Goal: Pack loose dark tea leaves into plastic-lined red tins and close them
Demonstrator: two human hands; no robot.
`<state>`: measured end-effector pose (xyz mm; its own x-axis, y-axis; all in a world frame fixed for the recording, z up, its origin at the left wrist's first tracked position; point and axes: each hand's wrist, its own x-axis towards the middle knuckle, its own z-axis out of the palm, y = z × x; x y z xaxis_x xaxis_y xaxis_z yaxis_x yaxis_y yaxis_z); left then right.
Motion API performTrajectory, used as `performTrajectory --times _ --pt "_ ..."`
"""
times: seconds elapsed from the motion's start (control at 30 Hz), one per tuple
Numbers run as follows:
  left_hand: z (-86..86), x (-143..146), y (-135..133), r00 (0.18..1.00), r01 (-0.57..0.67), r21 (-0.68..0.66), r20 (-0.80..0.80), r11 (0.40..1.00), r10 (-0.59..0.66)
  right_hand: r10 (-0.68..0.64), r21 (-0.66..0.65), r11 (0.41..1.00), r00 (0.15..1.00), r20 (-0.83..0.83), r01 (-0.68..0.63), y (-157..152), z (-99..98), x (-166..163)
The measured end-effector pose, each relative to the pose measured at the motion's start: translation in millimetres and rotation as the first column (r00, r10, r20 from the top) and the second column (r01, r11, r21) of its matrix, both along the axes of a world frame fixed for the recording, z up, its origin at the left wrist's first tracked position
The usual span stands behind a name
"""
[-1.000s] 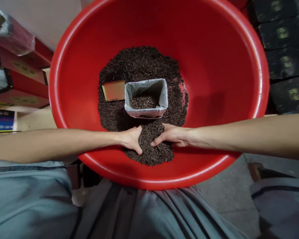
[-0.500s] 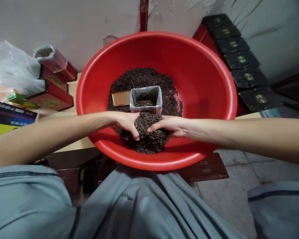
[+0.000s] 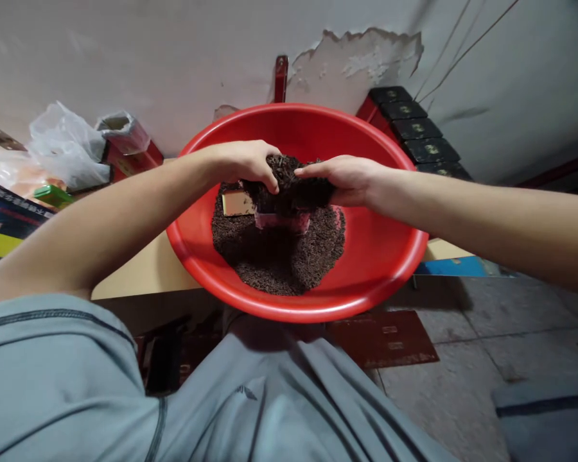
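My left hand (image 3: pixel 253 163) and my right hand (image 3: pixel 349 178) are cupped together around a heap of loose dark tea leaves (image 3: pixel 286 172). They hold it above a plastic-lined box (image 3: pixel 282 222), whose opening is hidden by the hands and leaves. Only the front wall of this box shows. It stands in a wide red basin (image 3: pixel 378 215), on a bed of the same leaves (image 3: pixel 289 273). Beside it on the left lies a small beige rectangular piece (image 3: pixel 237 203), perhaps a lid.
Red boxes with black lids (image 3: pixel 428 149) stand in a row at the right by the wall. To the left are an open lined box (image 3: pixel 122 133), crumpled clear plastic bags (image 3: pixel 67 144) and a blue-and-yellow carton (image 3: pixel 4 224). The basin rests on a pale wooden surface (image 3: pixel 139 273).
Both hands have lifted the heap of tea leaves from in front of the box up to over it. The head view has tilted upward, showing more wall.
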<state>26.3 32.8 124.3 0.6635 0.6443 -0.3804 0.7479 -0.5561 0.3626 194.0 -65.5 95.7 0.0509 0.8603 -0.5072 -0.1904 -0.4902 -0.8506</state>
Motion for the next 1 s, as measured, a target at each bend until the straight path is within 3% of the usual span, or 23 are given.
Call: performTrajectory --times 0.13,0.27,0.4,0.47,0.53,0.63,0.7,0.83,1.0 --pt "-2.3 1 5 0.998 0.053 0.073 0.042 0.996 -0.056 -0.075 0.017 0.997 0.992 0.099 0.073 8 3.5 7" --pt "-7.2 -3 4 0.982 0.171 0.04 0.072 0.984 -0.174 0.008 0.006 1.0 0.981 0.192 -0.01 15 3.8 26" --pt "-18.9 -16 13 0.988 0.121 0.035 0.096 0.992 -0.124 0.039 0.061 0.996 0.935 0.352 -0.064 33 -20.2 58" --pt "-30.3 -27 19 0.998 0.024 0.091 0.053 0.996 -0.029 0.048 0.039 0.996 0.82 0.571 -0.086 51 -42.4 80" --pt "-46.3 -39 23 0.994 -0.043 0.138 -0.098 0.989 0.057 0.121 -0.029 0.987 0.605 0.787 -0.16 73 -67.8 104" --pt "-76.7 -51 20 0.927 0.004 0.106 -0.373 0.994 0.036 0.268 -0.153 0.913 0.272 0.924 -0.378 109 -105.4 130" --pt "-97.0 -57 13 0.899 0.058 0.098 -0.438 0.993 -0.009 0.313 -0.211 0.861 0.155 0.937 -0.463 128 -127.9 134" --pt "-126.6 -61 1 0.874 0.117 0.008 -0.476 0.993 -0.099 0.396 -0.288 0.805 0.108 0.912 -0.519 143 -165.8 117" --pt "-141.7 -54 -15 0.802 0.119 -0.17 -0.564 0.978 -0.196 0.499 -0.372 0.78 0.142 0.855 -0.503 113 -189.5 109"
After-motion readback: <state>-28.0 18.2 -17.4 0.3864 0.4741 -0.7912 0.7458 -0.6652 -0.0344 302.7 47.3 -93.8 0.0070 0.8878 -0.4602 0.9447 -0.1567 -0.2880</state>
